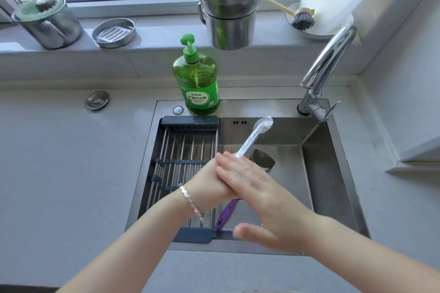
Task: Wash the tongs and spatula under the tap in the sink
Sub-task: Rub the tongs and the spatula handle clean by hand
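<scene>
My left hand (206,181) is shut on the handle end of the metal tongs (256,135), which slant up and to the right over the sink (333,173), tips closed and soapy. My right hand (259,194) lies flat across my left hand and the tongs' handle, fingers stretched out and sudsy, gripping nothing. The spatula lies on the sink floor under my hands: its dark blade (263,160) shows beyond my fingers and its purple handle (226,214) sticks out below them. The tap (329,62) stands at the sink's back right corner; I see no water stream.
A slatted drying rack (181,150) spans the sink's left half. A green dish-soap pump bottle (196,78) stands on the back rim. The windowsill holds stacked steel pots (228,7), a lidded steel pot (47,22), a small round tin (113,33) and a dish brush (302,19).
</scene>
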Available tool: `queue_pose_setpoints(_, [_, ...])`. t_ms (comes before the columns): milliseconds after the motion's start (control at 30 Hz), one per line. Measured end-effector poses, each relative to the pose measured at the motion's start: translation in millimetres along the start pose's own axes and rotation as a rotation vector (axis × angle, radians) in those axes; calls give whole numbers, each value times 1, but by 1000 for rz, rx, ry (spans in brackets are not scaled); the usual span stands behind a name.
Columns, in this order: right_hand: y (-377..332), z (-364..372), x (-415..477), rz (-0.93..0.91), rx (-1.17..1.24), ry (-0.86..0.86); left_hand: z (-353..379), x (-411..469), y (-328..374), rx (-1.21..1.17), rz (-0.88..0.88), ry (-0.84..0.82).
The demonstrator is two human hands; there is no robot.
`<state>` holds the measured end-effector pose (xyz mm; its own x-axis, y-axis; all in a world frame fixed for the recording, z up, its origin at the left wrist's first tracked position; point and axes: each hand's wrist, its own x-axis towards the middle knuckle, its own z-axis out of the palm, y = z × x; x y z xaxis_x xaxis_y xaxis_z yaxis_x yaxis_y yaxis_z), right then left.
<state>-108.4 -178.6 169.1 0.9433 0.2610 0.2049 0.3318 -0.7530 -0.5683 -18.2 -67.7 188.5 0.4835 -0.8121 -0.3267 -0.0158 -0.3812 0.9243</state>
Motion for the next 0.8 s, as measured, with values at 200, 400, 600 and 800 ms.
queue_pose_setpoints(200, [16, -12, 5, 176, 81, 86, -2, -3, -8, -221, -7, 19])
queue_pose_setpoints(400, [25, -12, 9, 116, 22, 97, -3, -7, -6, -767, -150, -74])
queue_pose_setpoints(600, [21, -5, 6, 8, -82, 36, -6, -9, -12, -982, -215, -146])
queue_pose_setpoints(800, [27, -14, 5, 108, -84, 21, -8, -7, -15, -1017, -253, -126])
